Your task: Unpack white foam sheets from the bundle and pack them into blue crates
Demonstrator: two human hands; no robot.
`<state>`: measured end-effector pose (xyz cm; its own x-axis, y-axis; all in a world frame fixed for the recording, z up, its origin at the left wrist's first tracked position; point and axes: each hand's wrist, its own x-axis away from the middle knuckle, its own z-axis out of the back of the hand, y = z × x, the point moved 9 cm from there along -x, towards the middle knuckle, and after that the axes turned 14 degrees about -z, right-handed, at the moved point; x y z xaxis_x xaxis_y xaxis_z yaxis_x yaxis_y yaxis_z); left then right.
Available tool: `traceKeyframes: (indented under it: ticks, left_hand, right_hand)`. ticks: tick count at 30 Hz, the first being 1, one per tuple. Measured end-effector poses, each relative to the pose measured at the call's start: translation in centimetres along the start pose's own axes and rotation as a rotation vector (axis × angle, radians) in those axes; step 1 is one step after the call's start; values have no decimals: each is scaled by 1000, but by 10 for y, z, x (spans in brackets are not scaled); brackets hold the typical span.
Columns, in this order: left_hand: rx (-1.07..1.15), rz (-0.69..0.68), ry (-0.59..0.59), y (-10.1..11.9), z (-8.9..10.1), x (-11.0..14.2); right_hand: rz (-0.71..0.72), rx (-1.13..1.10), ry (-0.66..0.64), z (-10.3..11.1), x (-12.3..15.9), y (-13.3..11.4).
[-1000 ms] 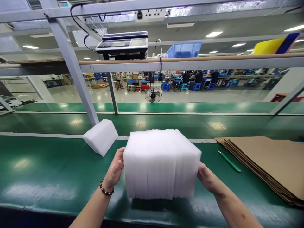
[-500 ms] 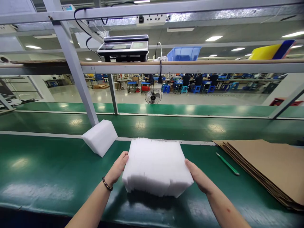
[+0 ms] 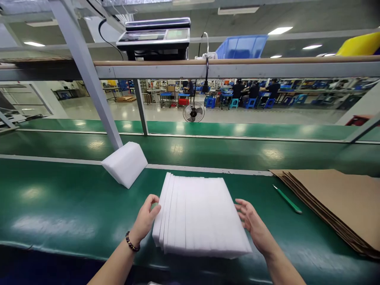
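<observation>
A thick stack of white foam sheets (image 3: 202, 213) rests on the green work surface in front of me, its sheets standing on edge side by side. Narrow gaps show between the sheets at its left end. My left hand (image 3: 147, 215) is at that end, fingers curved and apart, the thumb touching or very close to the outermost sheet. Beside the right end, my right hand (image 3: 251, 221) has its fingers spread and holds nothing. Farther back on the left lies a second white foam block (image 3: 126, 164), tilted against the foot of a metal post.
A green-handled cutter (image 3: 287, 199) lies right of the stack, beside brown cardboard sheets (image 3: 335, 198). The slanted metal post (image 3: 89, 79) rises at left. Overhead, a shelf rail (image 3: 166, 70) carries a scale (image 3: 154, 37) and a blue bin (image 3: 242, 46). People sit at far benches.
The stack has come down nearer to me and its left sheets have fanned apart. My right hand has let go of its side; my left hand has loosened. The view has tilted down.
</observation>
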<state>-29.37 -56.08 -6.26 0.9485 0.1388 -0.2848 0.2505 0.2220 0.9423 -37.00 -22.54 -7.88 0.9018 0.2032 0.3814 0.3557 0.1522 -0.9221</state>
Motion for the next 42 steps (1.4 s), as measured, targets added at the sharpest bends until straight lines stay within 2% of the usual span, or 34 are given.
traceKeyframes:
  ticks: [5,9,13,18,25,33,40,42]
  left_hand:
    - [-19,86,-65,13,-6,-2]
    - [-9,133,-157,22,-13,11]
    - [-31,145,-147,18,-3,22]
    - [-88,184,-127,8,10,27]
    - [-67,202,-188,10,4,28]
    - [-63,205,-207,12,1,28]
    - [-45,198,-241,11,-6,33]
    - [-43,222,-228,7,-5,36]
  right_hand:
    - [-29,341,-44,-18,8,-33]
    - [-39,408,-105,-37,16,-49]
    - [-90,312,-158,-43,14,-42]
    - [-130,166,-185,-41,10,-30]
    - [-147,137,-186,-42,13,-29]
    - [-122,197,-82,-38,12,-28]
    - [-177,185,-146,-40,7,-23]
    - [-174,177,-107,-33,4,-21]
